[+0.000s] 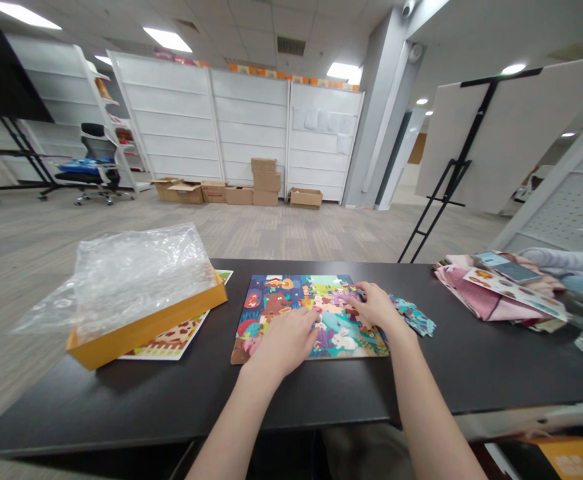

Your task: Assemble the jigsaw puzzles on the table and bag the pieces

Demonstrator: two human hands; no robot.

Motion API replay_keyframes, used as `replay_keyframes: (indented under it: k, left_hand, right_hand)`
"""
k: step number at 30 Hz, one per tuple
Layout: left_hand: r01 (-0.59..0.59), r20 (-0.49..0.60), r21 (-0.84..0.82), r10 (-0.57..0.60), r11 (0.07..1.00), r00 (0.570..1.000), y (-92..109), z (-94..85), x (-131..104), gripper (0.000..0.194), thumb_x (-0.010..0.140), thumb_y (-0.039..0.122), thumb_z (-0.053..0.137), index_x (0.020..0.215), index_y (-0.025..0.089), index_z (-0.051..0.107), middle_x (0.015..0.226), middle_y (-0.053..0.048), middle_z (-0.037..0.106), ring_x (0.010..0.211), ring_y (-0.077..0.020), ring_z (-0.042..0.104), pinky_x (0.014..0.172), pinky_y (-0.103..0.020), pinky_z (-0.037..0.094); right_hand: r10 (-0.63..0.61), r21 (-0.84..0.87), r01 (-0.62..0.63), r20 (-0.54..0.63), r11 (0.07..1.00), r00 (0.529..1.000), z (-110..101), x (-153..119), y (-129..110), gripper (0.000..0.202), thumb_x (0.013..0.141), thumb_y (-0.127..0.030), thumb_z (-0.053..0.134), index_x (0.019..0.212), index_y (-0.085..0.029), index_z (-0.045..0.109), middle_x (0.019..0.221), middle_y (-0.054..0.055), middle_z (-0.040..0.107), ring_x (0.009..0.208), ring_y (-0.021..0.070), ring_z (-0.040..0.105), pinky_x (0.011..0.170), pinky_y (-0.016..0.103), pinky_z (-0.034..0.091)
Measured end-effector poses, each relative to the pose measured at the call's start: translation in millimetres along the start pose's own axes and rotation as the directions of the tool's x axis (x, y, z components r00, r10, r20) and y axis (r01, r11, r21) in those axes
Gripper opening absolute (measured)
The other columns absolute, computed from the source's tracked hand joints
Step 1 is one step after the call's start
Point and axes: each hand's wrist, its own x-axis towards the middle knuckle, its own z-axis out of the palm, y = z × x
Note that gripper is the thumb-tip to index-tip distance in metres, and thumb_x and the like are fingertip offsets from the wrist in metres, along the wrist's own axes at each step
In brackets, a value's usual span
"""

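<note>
Centrally on the black tabletop [471, 357] lies an animal puzzle [330, 327]; the left hand [289, 339] rests over it, fingers loosely extended; the right hand [377, 308] curls at its right side, grip unclear, near loose pieces [417, 317].

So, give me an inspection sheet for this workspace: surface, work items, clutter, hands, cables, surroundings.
Surface: black tabletop.
Work items: animal-picture jigsaw puzzle, under both hands; loose jigsaw pieces heaped to its right.
Clutter: yellow box tray at left with clear plastic bag, partly over a giraffe-patterned sheet; pink cloth at right, under a printed sheet.
Hands: left hand on the puzzle; right hand at its right part; whether either grips a piece, cannot tell.
Cables: nothing seen.
Surroundings: white shelving, cardboard boxes, office chair.
</note>
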Motion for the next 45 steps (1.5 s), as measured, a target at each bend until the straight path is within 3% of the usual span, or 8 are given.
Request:
replay_keyframes:
  k: [6,24,37,45]
  left_hand:
    - [-0.014,-0.011,-0.007,0.014,1.000,1.000,0,0.5,0,0.020,0.099,0.030,0.050,0.109,0.020,0.066,0.109,-0.007,0.073,0.101,-0.0273,0.070,0.086,-0.038,0.054]
    - [-0.018,0.002,-0.018,0.018,1.000,1.000,-1,1.7,-2,0.021,0.100,0.030,0.049,0.110,0.021,0.065,0.111,-0.008,0.072,0.105,-0.0270,0.068,0.088,-0.036,0.052]
    - [-0.025,-0.001,-0.013,0.025,1.000,1.000,0,0.3,-1,0.022,0.100,0.030,0.049,0.109,0.020,0.066,0.111,-0.008,0.072,0.103,-0.0273,0.068,0.087,-0.037,0.053]
    - [-0.029,0.004,-0.013,0.029,0.999,1.000,0,0.4,-1,0.024,0.100,0.029,0.047,0.110,0.020,0.066,0.112,-0.008,0.072,0.105,-0.0281,0.068,0.087,-0.038,0.053]
  right_hand:
    - [-0.015,-0.053,0.013,-0.022,0.999,1.000,6,-4,-17,0.061,0.084,-0.058,0.067,0.124,-0.012,0.065,0.118,0.020,0.066,0.111,0.0354,0.063,0.094,0.040,0.047]
    - [-0.071,-0.007,0.070,-0.155,0.997,0.985,22,8,-3,0.052,0.080,-0.054,0.071,0.117,-0.018,0.065,0.116,0.015,0.063,0.109,0.0335,0.058,0.094,0.040,0.043]
    - [-0.071,-0.022,0.070,-0.071,0.997,0.995,23,11,-2,0.048,0.086,-0.055,0.064,0.111,-0.014,0.072,0.115,0.018,0.065,0.109,0.0324,0.059,0.097,0.040,0.042]
    - [-0.087,-0.056,0.083,-0.071,0.995,0.994,23,12,-4,0.045,0.088,-0.055,0.062,0.109,-0.017,0.073,0.110,0.016,0.066,0.106,0.0306,0.061,0.097,0.039,0.041]
